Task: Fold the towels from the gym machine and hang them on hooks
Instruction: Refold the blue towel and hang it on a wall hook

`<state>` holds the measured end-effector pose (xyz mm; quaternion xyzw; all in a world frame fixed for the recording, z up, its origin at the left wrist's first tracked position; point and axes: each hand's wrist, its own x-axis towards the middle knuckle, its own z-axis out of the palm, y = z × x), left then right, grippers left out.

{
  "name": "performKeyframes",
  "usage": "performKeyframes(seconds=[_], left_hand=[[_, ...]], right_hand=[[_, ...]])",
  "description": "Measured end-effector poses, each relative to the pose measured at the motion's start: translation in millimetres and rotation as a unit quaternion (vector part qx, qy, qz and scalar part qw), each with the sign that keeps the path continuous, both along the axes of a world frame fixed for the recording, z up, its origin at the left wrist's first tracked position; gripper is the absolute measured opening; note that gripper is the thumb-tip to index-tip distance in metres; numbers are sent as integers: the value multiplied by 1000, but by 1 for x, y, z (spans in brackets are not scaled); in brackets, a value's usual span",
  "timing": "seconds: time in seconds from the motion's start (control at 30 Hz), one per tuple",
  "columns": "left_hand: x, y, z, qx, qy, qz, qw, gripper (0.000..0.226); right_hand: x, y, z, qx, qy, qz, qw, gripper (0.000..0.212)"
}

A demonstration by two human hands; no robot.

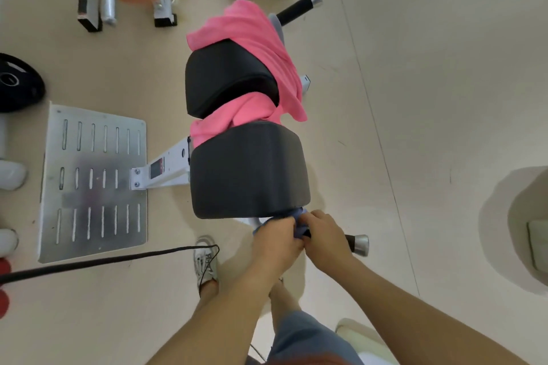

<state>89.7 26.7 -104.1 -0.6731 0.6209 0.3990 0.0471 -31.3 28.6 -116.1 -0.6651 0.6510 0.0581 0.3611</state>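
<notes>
Two towels are seen on the gym machine (166, 169), whose two black pads, the far pad (228, 74) and the near pad (249, 169), stand one behind the other. The pink towel (255, 29) is draped over the far pad. Its long axis runs away from the person along the machine, one end is tucked in the gap between the pads, and a corner hangs down on the right side. The blue towel (300, 230) is much smaller in view. It is bunched at the near handle (357, 243), just below the near pad, so its long axis cannot be told. It is gripped by both hands close together, the left hand (277, 241) and the right hand (326, 235), with fingers curled into the cloth. The step in hand is judged to be the taking off of this towel. It should be slid along the handle toward the metal end cap, not pulled upward against the pad, and then two corners should be found so that it can be opened flat before it is folded.
</notes>
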Motion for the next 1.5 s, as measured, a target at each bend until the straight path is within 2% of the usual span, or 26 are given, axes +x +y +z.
performKeyframes(seconds=[0.07,0.13,0.17,0.23,0.4,0.47,0.53,0.57,0.63,0.7,0.8,0.83,0.93,0.97,1.0,1.07,1.13,1.17,1.2,1.27,1.33,1.43,1.47,1.5], left_hand=[[11,-6,17,44,97,65,992,8],[24,-12,41,89,211,144,963,9],[32,-15,55,93,256,179,946,13],[47,-21,79,82,322,219,917,21],[88,-37,136,49,454,268,849,31],[106,-41,158,38,487,267,831,31],[124,-45,178,33,514,269,814,27],[134,-47,188,25,527,274,804,25],[153,-51,205,-8,550,295,781,24],[167,-53,222,-50,555,301,774,23],[171,-58,236,-163,456,292,825,18],[170,-60,240,-226,413,311,826,13],[159,-56,258,-392,333,385,766,8],[153,-51,266,-402,333,385,761,7],[144,-43,271,-387,346,361,775,7],[119,-24,272,-315,377,267,830,9],[92,-8,261,-251,396,212,857,32],[77,-4,254,-226,412,220,855,51],[63,-3,246,-204,434,244,843,67],[36,-3,238,-168,468,293,817,84],[9,1,232,-124,528,307,782,82],[-19,10,238,-76,631,357,685,62],[-22,13,240,-94,631,384,667,54],[-21,15,243,-122,619,412,657,47]], right_hand=[[1,-7,19,9,-37,-27,999,16],[0,-18,43,4,-58,-74,996,12],[1,-24,55,-6,-78,-96,992,17],[4,-39,81,-30,-117,-116,986,23],[40,-70,151,-33,-262,-183,947,6],[54,-78,180,23,-320,-204,925,13],[63,-86,211,138,-374,-168,902,28],[66,-88,228,181,-380,-130,898,29],[70,-95,255,222,-363,-47,904,21],[71,-102,274,247,-371,13,895,32],[76,-108,287,283,-454,-6,845,43],[78,-108,290,284,-489,-23,824,43],[82,-105,293,274,-606,-86,742,43],[81,-102,294,279,-645,-120,701,42],[79,-100,293,284,-678,-159,659,40],[70,-96,291,287,-723,-216,590,38],[59,-93,296,288,-750,-236,547,37],[51,-94,296,287,-757,-243,534,37],[43,-95,297,285,-758,-254,528,39],[26,-100,298,278,-739,-280,545,35],[6,-105,302,278,-726,-278,564,30],[-23,-109,308,298,-755,-251,528,22],[-31,-109,310,278,-746,-255,549,28],[-37,-111,310,240,-710,-261,608,40]])
